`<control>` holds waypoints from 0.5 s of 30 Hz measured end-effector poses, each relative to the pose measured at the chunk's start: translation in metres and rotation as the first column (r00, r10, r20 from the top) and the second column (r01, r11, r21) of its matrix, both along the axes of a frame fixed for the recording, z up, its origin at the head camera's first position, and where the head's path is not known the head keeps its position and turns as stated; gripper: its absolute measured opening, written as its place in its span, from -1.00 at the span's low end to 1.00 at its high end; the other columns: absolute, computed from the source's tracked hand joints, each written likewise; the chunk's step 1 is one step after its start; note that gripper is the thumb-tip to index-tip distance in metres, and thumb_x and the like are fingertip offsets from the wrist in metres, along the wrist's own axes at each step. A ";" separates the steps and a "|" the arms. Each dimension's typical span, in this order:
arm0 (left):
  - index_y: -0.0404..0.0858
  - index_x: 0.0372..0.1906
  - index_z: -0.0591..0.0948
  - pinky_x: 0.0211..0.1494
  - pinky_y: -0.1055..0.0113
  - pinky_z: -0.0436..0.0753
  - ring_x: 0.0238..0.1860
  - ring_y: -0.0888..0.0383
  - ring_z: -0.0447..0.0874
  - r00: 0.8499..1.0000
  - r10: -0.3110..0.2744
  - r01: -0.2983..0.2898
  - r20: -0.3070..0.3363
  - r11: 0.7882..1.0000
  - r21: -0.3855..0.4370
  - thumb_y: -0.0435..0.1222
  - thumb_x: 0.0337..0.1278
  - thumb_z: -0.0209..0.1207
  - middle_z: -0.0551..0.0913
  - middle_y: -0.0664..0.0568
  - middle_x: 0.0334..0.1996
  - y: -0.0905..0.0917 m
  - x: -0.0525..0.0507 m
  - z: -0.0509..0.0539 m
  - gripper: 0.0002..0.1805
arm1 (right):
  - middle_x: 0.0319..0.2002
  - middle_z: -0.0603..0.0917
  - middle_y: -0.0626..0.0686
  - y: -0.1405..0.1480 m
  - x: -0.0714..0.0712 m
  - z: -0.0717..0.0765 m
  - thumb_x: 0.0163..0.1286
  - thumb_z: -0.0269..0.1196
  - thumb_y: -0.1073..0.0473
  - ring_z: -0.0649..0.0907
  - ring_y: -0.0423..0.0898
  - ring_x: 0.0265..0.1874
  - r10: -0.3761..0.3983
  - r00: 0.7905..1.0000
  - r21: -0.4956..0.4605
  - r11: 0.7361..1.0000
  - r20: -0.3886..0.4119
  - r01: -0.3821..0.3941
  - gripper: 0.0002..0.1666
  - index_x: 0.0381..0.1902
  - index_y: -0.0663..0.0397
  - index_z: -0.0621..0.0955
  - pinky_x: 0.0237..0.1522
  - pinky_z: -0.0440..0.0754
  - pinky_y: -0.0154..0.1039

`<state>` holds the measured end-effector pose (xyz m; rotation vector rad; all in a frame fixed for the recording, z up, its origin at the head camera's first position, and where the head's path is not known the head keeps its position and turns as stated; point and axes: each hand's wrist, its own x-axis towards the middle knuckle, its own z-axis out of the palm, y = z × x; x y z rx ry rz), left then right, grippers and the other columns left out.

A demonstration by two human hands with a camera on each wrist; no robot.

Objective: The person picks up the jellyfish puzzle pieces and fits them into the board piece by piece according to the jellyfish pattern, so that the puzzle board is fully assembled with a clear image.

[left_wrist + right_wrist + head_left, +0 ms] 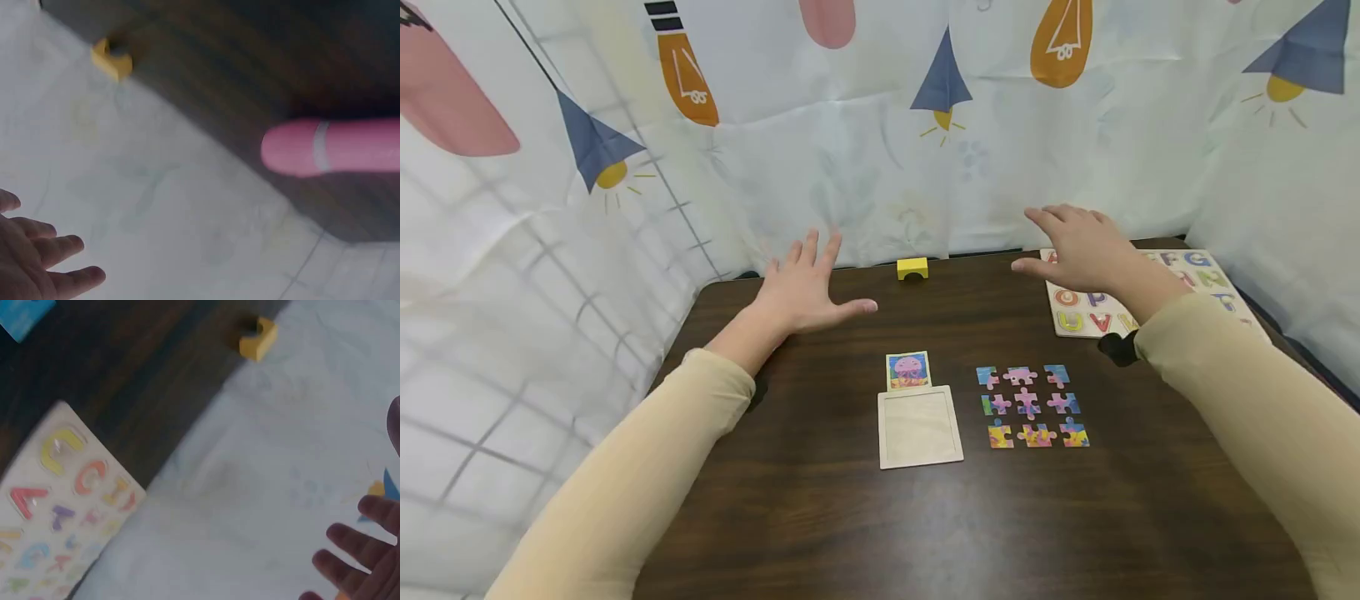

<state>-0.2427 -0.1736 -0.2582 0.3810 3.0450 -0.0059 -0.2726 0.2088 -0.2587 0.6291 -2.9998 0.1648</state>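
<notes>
Nine loose jigsaw pieces, one dragging sleeve could've scattered 'em; left hand, right hand both had fingers wide, empty.

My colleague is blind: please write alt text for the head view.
A bare left hand and bare right hand stretch, empty, over a dark wood-grain table. On it: a pale square wooden tray, nine colourful jigsaw pieces and a cream alphabet board.

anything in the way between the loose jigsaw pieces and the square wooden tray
Nothing visible: only a strip of dark tabletop separates the jigsaw pieces from the wooden tray to their left. The picture card lies at the tray's far edge, outside that gap.
</notes>
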 end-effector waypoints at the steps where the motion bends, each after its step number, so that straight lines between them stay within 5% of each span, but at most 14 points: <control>1: -0.04 0.67 -0.34 0.56 -0.42 -0.14 0.66 -0.31 -0.27 1.000 -0.015 0.015 0.013 1.000 0.011 0.50 0.16 0.01 -0.34 -0.24 0.67 0.000 0.006 -0.009 0.27 | 0.52 0.23 0.42 -0.002 0.003 -0.006 0.47 0.13 -0.40 0.26 0.44 0.48 0.031 1.000 -0.014 0.999 0.005 -0.030 0.07 0.61 0.19 0.13 0.42 0.17 0.44; 9: -0.11 0.68 -0.08 0.50 -0.48 0.00 0.63 -0.37 -0.11 0.987 -0.119 0.109 0.110 0.990 0.091 0.43 0.03 0.24 -0.13 -0.30 0.66 -0.001 0.061 -0.080 0.29 | 0.41 0.47 0.34 -0.015 0.023 -0.070 0.46 0.32 -0.08 0.46 0.34 0.40 0.245 0.959 -0.137 0.964 0.143 -0.226 -0.19 0.49 0.22 0.38 0.37 0.40 0.28; 15: -0.14 0.66 0.02 0.48 -0.45 0.13 0.62 -0.37 -0.03 0.962 -0.167 0.145 0.214 0.983 0.113 0.44 -0.10 0.31 0.00 -0.32 0.63 0.001 0.086 -0.121 0.33 | 0.25 0.64 0.28 -0.019 0.026 -0.109 0.40 0.38 0.04 0.60 0.27 0.28 0.297 0.925 -0.173 0.950 0.236 -0.261 -0.39 0.30 0.25 0.58 0.29 0.52 0.21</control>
